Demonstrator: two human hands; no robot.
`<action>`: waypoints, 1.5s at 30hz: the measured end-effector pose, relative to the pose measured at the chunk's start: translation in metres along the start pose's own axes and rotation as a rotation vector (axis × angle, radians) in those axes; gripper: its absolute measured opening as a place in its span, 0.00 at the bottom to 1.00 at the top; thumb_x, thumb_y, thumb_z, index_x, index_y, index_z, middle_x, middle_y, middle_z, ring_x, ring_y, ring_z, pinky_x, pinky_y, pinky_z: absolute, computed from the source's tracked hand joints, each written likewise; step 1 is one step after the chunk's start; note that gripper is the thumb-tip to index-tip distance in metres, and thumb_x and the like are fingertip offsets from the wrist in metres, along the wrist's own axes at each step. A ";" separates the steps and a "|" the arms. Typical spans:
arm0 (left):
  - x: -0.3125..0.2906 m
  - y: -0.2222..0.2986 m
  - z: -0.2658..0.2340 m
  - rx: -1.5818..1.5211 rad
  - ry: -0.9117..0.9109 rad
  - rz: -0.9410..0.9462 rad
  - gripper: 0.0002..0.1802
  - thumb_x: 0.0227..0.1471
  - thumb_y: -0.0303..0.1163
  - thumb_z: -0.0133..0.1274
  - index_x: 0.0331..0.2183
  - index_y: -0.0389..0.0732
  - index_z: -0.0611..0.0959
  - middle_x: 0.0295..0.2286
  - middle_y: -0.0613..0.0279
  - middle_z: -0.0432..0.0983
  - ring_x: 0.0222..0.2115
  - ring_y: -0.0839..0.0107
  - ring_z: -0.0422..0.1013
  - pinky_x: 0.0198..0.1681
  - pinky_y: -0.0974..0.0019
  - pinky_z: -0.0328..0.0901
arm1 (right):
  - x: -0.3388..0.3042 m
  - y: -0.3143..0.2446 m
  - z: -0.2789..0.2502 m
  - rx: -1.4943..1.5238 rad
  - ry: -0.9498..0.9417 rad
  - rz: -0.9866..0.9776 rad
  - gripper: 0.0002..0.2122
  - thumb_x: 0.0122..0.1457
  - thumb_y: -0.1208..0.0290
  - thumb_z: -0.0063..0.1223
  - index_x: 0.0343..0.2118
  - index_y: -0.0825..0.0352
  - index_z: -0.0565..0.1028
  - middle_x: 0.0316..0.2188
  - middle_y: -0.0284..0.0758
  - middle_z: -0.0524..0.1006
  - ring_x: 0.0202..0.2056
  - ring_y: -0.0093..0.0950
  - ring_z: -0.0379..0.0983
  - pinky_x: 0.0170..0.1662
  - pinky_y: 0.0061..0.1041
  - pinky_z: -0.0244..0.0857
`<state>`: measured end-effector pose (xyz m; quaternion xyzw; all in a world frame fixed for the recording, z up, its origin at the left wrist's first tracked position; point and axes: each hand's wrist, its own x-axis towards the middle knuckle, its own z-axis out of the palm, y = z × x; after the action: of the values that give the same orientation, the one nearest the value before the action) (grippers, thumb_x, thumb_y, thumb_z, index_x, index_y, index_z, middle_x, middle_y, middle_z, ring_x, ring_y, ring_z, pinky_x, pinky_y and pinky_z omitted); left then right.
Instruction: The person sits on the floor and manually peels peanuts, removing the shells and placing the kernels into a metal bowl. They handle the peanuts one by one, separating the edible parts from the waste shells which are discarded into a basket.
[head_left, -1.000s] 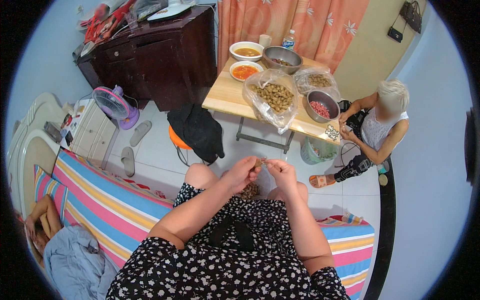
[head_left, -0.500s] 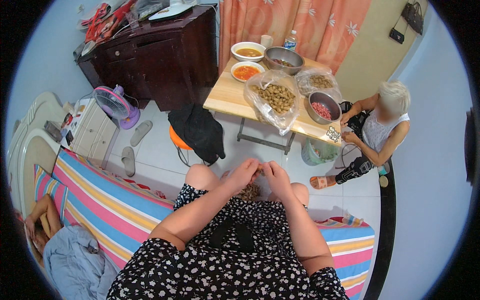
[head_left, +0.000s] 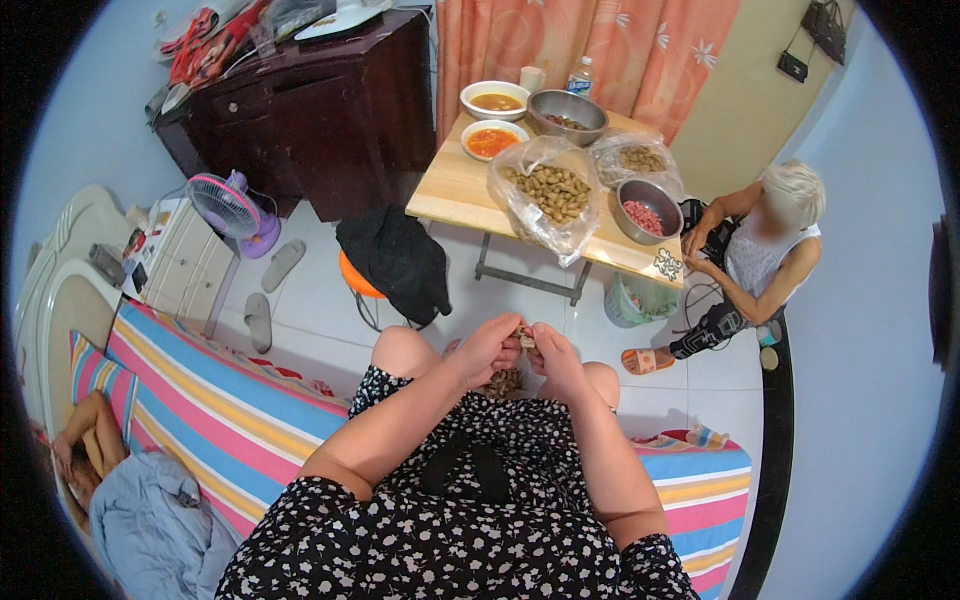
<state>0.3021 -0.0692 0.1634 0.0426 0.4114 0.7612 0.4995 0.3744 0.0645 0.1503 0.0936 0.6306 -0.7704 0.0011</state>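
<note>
Both hands meet in front of my knees around a peanut (head_left: 525, 341) whose pale shell shows between the fingertips. My left hand (head_left: 490, 350) pinches it from one side, and my right hand (head_left: 556, 360) grips it from the other. Below them, partly covered by my hands and dress, lies a heap of peanut shells (head_left: 502, 384). A clear plastic bag of unshelled peanuts (head_left: 550, 195) sits open on the wooden table (head_left: 445, 190) ahead. Near the table's right corner stands a metal bowl (head_left: 648, 212) with pink kernels inside.
Two white bowls of food (head_left: 494, 100), a larger metal bowl (head_left: 567, 117), a second peanut bag (head_left: 640, 158) and a bottle (head_left: 580, 77) share the table. A person (head_left: 765, 240) sits at right beside a bin (head_left: 637, 303). An orange stool (head_left: 358, 277) holds dark cloth. Another person lies on the bed (head_left: 200, 400).
The peanut between my fingers shows more of its pale shell now, and my fingers have shifted slightly. The person at right has moved their head and hands a little.
</note>
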 end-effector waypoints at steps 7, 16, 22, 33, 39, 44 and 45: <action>0.011 -0.011 -0.004 0.375 0.108 0.273 0.10 0.56 0.40 0.37 0.30 0.45 0.69 0.18 0.76 0.56 0.18 0.87 0.51 0.18 0.82 0.46 | -0.003 -0.011 -0.002 0.188 -0.031 0.243 0.10 0.59 0.61 0.38 0.30 0.61 0.68 0.16 0.21 0.58 0.17 0.14 0.51 0.19 0.13 0.44; -0.001 0.004 -0.008 0.201 -0.020 0.060 0.10 0.57 0.40 0.38 0.31 0.45 0.70 0.20 0.74 0.58 0.19 0.85 0.53 0.18 0.82 0.47 | -0.009 -0.020 -0.007 0.246 -0.136 0.250 0.07 0.56 0.64 0.44 0.28 0.60 0.69 0.19 0.22 0.64 0.21 0.14 0.56 0.21 0.12 0.46; 0.001 0.005 -0.021 0.045 -0.110 0.101 0.09 0.56 0.37 0.40 0.35 0.45 0.71 0.26 0.72 0.64 0.25 0.83 0.59 0.23 0.81 0.54 | -0.011 -0.026 -0.010 0.357 0.051 0.250 0.07 0.56 0.74 0.41 0.36 0.69 0.69 0.25 0.29 0.70 0.25 0.17 0.62 0.24 0.13 0.55; 0.006 -0.011 -0.021 -0.049 -0.161 0.130 0.13 0.56 0.35 0.40 0.44 0.48 0.70 0.39 0.75 0.67 0.39 0.81 0.62 0.40 0.74 0.58 | -0.002 -0.009 0.003 -0.388 0.220 -0.182 0.12 0.50 0.69 0.53 0.36 0.71 0.73 0.30 0.35 0.74 0.33 0.24 0.69 0.37 0.23 0.63; 0.003 -0.004 -0.016 0.447 -0.088 0.261 0.17 0.56 0.34 0.40 0.47 0.44 0.71 0.39 0.72 0.70 0.37 0.83 0.64 0.37 0.76 0.62 | -0.015 -0.031 0.011 -0.536 0.286 -0.304 0.11 0.48 0.71 0.54 0.36 0.69 0.73 0.29 0.38 0.75 0.31 0.26 0.70 0.35 0.24 0.64; 0.000 0.007 -0.010 0.553 -0.092 0.297 0.16 0.55 0.33 0.41 0.45 0.38 0.72 0.37 0.66 0.71 0.35 0.81 0.67 0.36 0.75 0.65 | -0.019 -0.031 0.010 -0.755 0.274 -0.461 0.10 0.48 0.74 0.53 0.36 0.66 0.74 0.29 0.41 0.74 0.29 0.34 0.71 0.33 0.27 0.64; -0.002 0.010 -0.005 0.550 -0.085 0.269 0.16 0.55 0.33 0.42 0.45 0.38 0.73 0.37 0.65 0.71 0.35 0.80 0.67 0.36 0.75 0.65 | -0.019 -0.031 0.009 -0.806 0.267 -0.504 0.10 0.48 0.74 0.52 0.35 0.65 0.74 0.28 0.42 0.74 0.29 0.36 0.71 0.32 0.28 0.64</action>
<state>0.2931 -0.0760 0.1676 0.2622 0.5715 0.6781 0.3805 0.3877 0.0594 0.1845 0.0283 0.8762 -0.4227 -0.2299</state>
